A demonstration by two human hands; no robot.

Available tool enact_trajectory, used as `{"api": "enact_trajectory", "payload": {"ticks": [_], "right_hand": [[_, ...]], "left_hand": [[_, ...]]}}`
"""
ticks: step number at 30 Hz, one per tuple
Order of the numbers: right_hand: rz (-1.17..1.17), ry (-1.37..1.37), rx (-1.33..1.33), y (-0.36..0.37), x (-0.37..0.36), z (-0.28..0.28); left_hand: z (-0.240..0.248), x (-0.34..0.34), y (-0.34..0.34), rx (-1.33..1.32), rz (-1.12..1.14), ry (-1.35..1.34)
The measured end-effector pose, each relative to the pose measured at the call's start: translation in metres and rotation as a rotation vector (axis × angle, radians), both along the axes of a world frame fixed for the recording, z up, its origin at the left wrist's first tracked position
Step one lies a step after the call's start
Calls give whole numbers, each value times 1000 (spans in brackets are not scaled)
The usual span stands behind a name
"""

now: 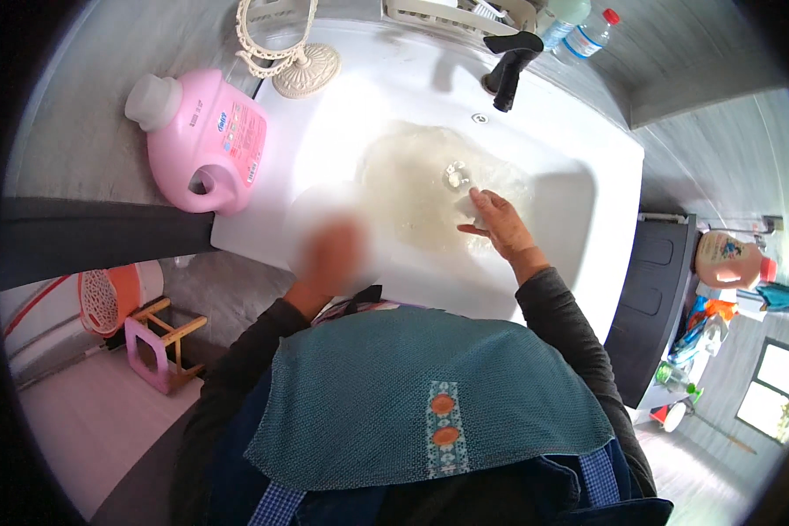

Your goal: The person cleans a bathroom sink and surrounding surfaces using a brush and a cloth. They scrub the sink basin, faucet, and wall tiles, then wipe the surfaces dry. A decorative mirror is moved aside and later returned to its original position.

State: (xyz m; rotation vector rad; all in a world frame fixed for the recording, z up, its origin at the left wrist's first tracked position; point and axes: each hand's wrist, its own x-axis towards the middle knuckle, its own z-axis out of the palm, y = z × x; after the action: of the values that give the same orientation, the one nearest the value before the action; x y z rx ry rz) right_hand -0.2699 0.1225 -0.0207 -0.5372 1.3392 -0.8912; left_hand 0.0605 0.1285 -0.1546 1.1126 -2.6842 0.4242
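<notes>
A white sink [557,210] holds shallow, cloudy water [403,184]. Over its right part, my right hand [504,230] reaches in, thumb and fingers curved around a small pale thing [466,207]. What kind of thing it is I cannot make out. Just beyond the fingertips, the round metal drain [456,175] shows through the water. My left hand [331,254] is over the sink's near left side. Blur smears its fingers and whatever may be in them.
A black faucet [510,68] stands at the far rim. On the left are a pink jug [206,145] and a cream stand mirror [307,70]. Plastic bottles [583,37] and a basket [460,16] line the back. A dark washing machine [650,298] is at right; a small stool [158,351] stands lower left.
</notes>
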Motion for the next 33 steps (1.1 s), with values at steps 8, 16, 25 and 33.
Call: {"api": "enact_trajectory", "payload": {"ticks": [8,16,25,33], "right_hand": [[-203,-307,-252,20,-3,49],[-189,-157,-86,27,-5,57],[-123,-31,-47,28,9,73],[197,610,-236,43,-22,65]], "left_hand": [[48,1,-8,110,-183,281],[146,-51,-23,282,-368,342],[223,-169,-40,981,-285,243],[104,-146,-111,1279,-9,1015]]}}
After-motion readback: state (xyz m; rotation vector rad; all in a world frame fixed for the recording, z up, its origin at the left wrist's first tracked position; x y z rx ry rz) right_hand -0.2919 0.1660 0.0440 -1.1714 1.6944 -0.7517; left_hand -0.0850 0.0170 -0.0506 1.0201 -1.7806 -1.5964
